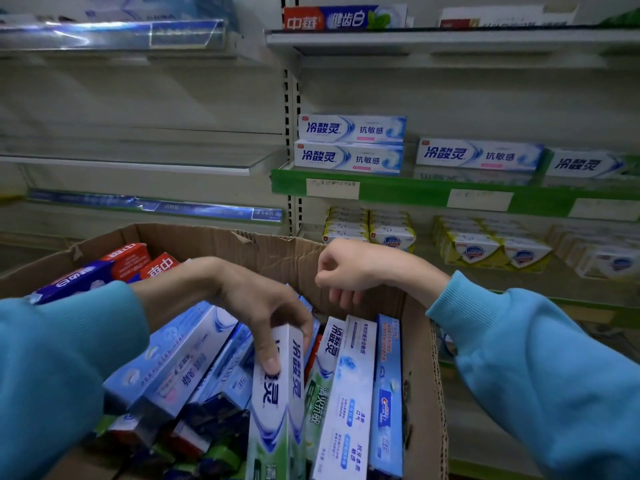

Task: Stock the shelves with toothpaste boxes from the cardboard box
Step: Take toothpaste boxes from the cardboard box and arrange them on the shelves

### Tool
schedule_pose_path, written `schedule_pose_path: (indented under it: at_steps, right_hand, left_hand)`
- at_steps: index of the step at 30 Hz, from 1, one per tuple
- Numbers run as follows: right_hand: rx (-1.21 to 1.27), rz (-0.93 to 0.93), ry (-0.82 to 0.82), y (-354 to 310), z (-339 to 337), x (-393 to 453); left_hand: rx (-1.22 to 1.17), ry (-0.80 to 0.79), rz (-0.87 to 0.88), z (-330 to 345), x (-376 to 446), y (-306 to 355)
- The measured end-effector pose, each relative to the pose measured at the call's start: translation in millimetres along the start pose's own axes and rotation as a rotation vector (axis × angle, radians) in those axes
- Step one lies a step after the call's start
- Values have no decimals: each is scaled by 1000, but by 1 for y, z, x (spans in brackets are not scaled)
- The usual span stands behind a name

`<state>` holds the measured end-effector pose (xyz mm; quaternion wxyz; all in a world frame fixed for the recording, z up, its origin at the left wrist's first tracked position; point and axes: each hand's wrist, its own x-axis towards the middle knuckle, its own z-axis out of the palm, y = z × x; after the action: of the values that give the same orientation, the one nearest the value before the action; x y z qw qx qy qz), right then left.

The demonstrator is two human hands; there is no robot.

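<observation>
An open cardboard box in front of me holds several toothpaste boxes, standing or leaning. My left hand reaches down into it and grips the top end of a white-and-green toothpaste box that stands upright near the middle. My right hand hovers over the box's far right rim, fingers loosely curled, holding nothing. On the green-edged shelf ahead, white-and-blue toothpaste boxes lie stacked two high at the left end, with more to the right.
Bare shelves fill the left bay. The shelf below the green one carries soap packs. A top shelf holds a red-and-blue toothpaste box. A slotted upright post divides the two bays.
</observation>
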<state>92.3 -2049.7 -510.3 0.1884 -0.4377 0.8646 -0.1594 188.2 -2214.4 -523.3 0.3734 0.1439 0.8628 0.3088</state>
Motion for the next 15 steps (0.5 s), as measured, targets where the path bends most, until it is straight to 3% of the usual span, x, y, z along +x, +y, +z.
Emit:
schedule_pose_path:
  at_steps: [3,7,11,15]
  right_hand:
    - [91,-27,5,1,-9,-5]
    - [258,-100,89,2,-33,-19]
    - [425,-111,248,13,-72,-44]
    - [375,-45,526,34,-108,-79]
  left_hand:
    - [-113,64,87,-15,-24,-2]
    - [-355,290,227,-40,-59,3]
    - [-558,673,417,-63,-67,15]
    - [-685,1063,547,-80,-45,50]
